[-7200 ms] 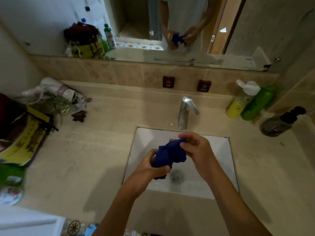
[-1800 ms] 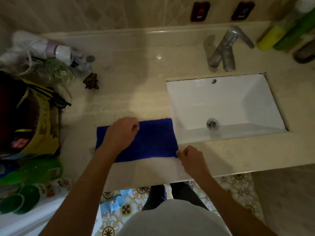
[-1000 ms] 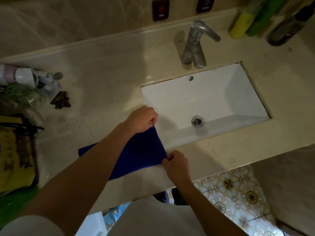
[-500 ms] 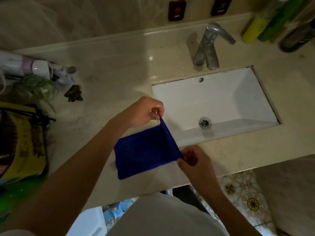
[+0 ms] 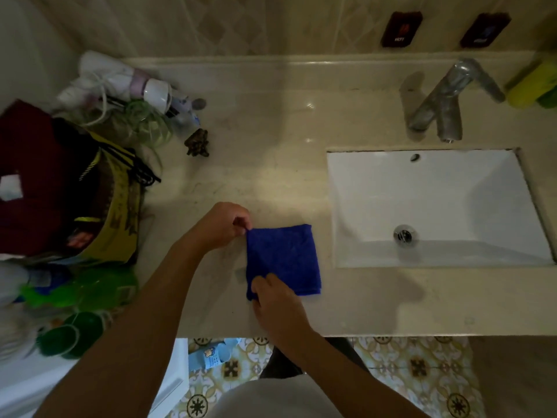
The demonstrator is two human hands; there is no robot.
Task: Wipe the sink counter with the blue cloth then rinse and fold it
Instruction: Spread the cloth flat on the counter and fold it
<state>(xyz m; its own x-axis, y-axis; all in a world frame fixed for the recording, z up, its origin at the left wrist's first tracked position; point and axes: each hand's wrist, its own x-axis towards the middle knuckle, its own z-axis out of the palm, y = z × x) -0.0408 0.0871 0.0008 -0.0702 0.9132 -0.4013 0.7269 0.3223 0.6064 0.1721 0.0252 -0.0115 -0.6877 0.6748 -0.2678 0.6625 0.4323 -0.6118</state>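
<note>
Blue cloth (image 5: 284, 258) folded square just left of the sink (image 5: 373, 188), your left hand (image 5: 221, 226) pinching its far-left corner, your right hand (image 5: 275, 300) pinching the near-left corner (fingers curled on the edge)

Bare beige stone counter (image 5: 271, 164) lay open between white rectangular sink (image 5: 376, 191) and cluttered yellow-black bag (image 5: 120, 206).
</note>
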